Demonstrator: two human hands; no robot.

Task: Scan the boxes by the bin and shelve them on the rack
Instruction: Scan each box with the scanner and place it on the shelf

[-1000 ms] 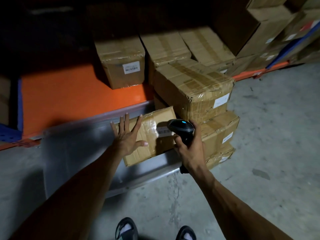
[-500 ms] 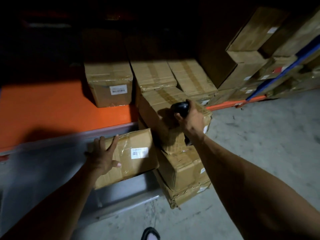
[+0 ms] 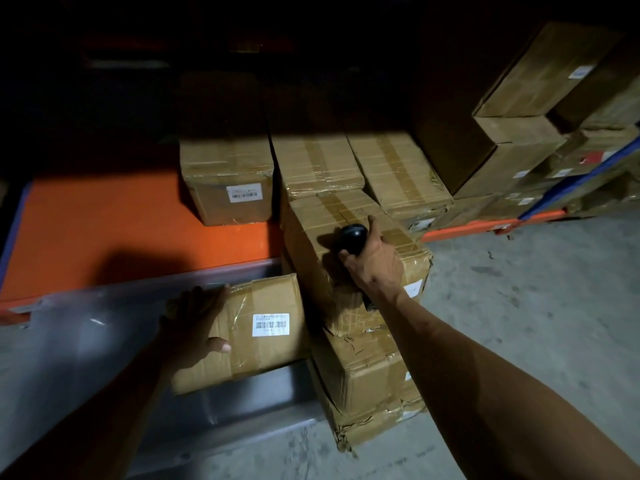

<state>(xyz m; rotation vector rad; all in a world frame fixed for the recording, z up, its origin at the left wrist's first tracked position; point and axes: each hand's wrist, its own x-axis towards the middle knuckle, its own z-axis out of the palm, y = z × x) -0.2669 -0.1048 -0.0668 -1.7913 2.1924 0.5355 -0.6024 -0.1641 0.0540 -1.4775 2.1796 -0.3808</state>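
Observation:
A taped cardboard box with a barcode label [image 3: 256,327] lies tilted in the clear plastic bin [image 3: 104,341]. My left hand [image 3: 194,323] grips that box's left end, fingers over its top edge and thumb on its face. My right hand [image 3: 372,261] holds a black scanner [image 3: 351,239] down on the top box of a stack of three boxes [image 3: 360,306] standing on the floor right of the bin. Beyond lies the rack's orange shelf [image 3: 104,223], carrying a labelled box [image 3: 228,181] and two more boxes [image 3: 356,168] beside it.
Larger cartons [image 3: 512,133] are piled at the back right on an orange and blue rack beam [image 3: 519,216]. Grey concrete floor [image 3: 536,306] stretches to the right. The upper part of the view is dark.
My right hand has carried the scanner from the bin box's label up onto the top of the stack. My left hand has shifted from flat against the bin box to gripping its left end.

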